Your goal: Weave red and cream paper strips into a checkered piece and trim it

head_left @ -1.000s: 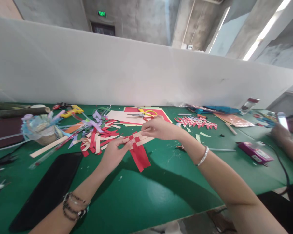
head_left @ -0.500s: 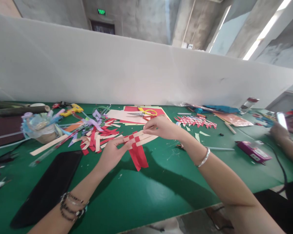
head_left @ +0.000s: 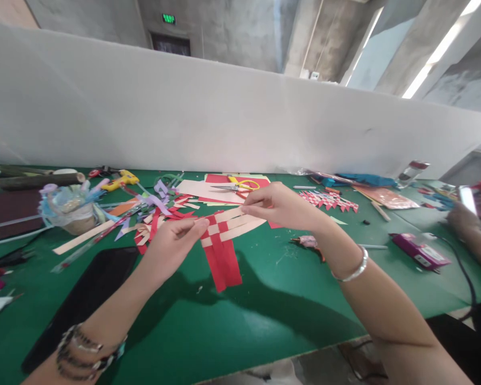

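Between both hands hangs a woven paper piece (head_left: 223,241) of red and cream strips, held above the green table (head_left: 264,299). My left hand (head_left: 172,243) pinches its left edge with thumb and fingers. My right hand (head_left: 278,206) pinches the end of a cream strip at the piece's upper right. Red strips hang down loose from the weave. A pile of cut red, cream and purple strips (head_left: 156,216) lies just behind my left hand.
Yellow-handled scissors (head_left: 237,186) rest on red and cream sheets at the back. A finished woven strip (head_left: 328,200), a yellow glue gun (head_left: 118,181), a jar (head_left: 68,211), a black mat (head_left: 84,305) and a purple box (head_left: 420,250) lie around. Another person's hands (head_left: 463,216) hold a phone at right.
Both hands have lifted the woven piece slightly and drawn it closer. My right hand has slid right along the cream strip, so the weave looks tighter and squarer.
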Motion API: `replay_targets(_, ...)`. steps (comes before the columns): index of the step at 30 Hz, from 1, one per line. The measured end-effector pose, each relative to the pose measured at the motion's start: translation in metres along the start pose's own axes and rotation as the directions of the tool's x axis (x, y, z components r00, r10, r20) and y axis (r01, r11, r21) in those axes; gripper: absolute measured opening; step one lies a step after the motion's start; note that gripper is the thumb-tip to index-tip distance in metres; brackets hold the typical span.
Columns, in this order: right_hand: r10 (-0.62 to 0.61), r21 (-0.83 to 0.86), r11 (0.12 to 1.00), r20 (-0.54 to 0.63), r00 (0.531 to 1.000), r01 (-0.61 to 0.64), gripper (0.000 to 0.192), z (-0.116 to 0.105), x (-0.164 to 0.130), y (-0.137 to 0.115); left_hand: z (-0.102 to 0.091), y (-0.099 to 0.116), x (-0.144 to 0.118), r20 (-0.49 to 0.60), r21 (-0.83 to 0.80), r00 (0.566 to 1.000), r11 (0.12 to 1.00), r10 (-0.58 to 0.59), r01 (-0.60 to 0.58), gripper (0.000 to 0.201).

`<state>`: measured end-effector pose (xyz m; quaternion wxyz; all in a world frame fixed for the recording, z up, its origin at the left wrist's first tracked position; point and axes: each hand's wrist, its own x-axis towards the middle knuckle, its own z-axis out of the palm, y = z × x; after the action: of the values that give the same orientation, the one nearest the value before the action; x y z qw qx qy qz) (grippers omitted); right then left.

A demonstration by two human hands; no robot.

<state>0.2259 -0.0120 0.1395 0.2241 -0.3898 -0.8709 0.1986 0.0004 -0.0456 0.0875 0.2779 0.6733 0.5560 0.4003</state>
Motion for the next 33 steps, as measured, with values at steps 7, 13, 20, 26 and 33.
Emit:
replay_targets(7,0.151,0.053,0.987,-0.012,0.988,-0.151,0.027,0.020,-0.015,0.007,0.001,-0.023,-0.004,0.253,-0.127,0.963,0.983,-0.096,0.132,0.040)
replay_targets(13,0.269,-0.180,0.948,0.011,0.963,-0.263,0.016,0.072,-0.025,0.027,0.024,-0.070,-0.005,0.354,0.397,0.926,0.918,-0.134,-0.019,0.028)
replay_targets(20,0.320,-0.166,0.931,-0.068,0.945,-0.326,0.017,0.060,-0.064,0.023,0.024,-0.069,-0.004,0.449,0.480,0.888,0.811,0.100,-0.334,0.030)
replay_targets(26,0.408,-0.137,0.884,-0.238,0.881,-0.446,0.023,0.047,-0.112,0.040,0.027,-0.075,-0.007,0.559,0.451,0.824,0.800,0.094,-0.396,0.035)
replay_targets(33,0.541,-0.169,0.755,-0.385,0.748,-0.633,0.024,0.057,-0.149,0.067,0.041,-0.062,0.005,0.592,0.562,0.804,0.687,0.055,-0.461,0.025)
